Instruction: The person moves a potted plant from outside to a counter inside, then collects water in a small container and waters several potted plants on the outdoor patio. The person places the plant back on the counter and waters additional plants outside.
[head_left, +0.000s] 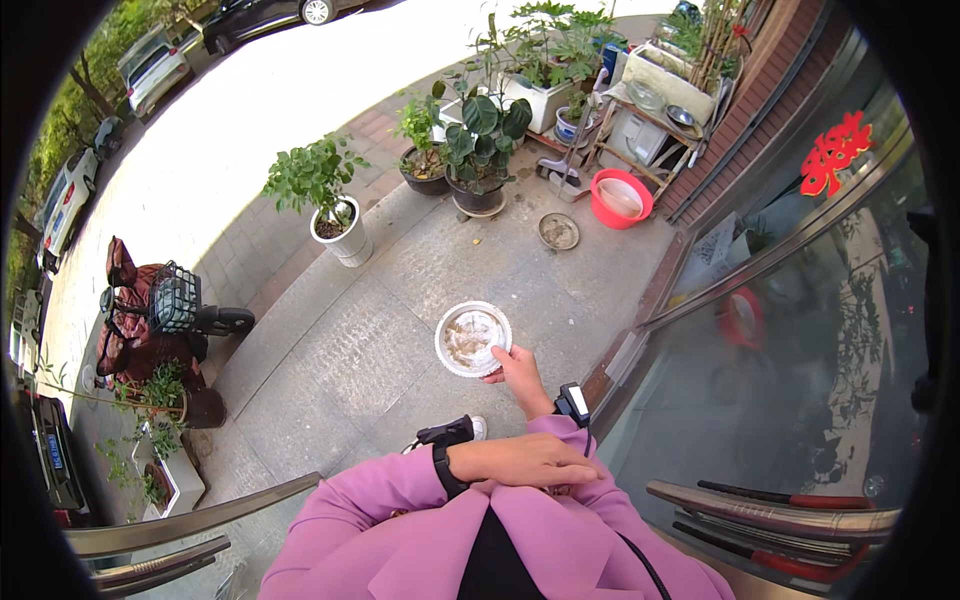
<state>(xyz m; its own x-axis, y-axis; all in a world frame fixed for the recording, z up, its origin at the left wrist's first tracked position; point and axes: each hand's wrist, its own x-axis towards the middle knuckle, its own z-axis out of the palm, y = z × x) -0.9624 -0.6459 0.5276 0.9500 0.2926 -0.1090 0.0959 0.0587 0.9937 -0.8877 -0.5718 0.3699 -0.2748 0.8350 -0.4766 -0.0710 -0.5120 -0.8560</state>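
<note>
My right hand reaches forward and grips the near right rim of a round white plastic dish with a scalloped edge. Its thumb lies over the rim, and brownish and whitish residue covers the inside of the dish. The dish is held out above the grey stone paving. My left hand lies flat across the front of my pink jacket, near the right sleeve. Nothing shows in it, though its palm side is hidden. Both wrists wear black straps with small devices.
Potted plants stand along the ledge, with a shallow brown dish and a red basin near the wooden rack. Glass door panels flank me on the right. A parked scooter is at the left.
</note>
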